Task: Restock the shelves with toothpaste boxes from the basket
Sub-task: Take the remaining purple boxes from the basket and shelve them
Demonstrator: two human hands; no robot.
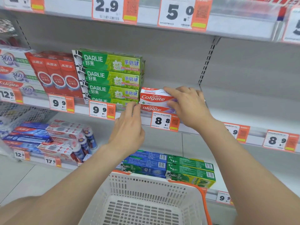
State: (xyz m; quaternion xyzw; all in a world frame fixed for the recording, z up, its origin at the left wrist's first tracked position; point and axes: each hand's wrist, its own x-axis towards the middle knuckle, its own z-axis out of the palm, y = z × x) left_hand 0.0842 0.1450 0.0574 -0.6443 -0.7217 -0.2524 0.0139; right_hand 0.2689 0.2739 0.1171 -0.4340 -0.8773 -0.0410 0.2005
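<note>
The middle shelf carries, from left to right, a stack of Colgate 360 boxes, red boxes standing upright and four green Darlie boxes lying one on another. Just beside these lie two white-and-red Colgate boxes, also stacked. On the lower shelf, blue boxes and green boxes lie stacked side by side.

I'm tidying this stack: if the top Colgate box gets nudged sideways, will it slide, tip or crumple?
The top Colgate box lies flat on the lower Colgate box, so it should probably slide rather than tip. Its glossy carton looks slippery, so it may drift off square. Straight edges suggest stiff card, though a hard squeeze could dent it.
</note>
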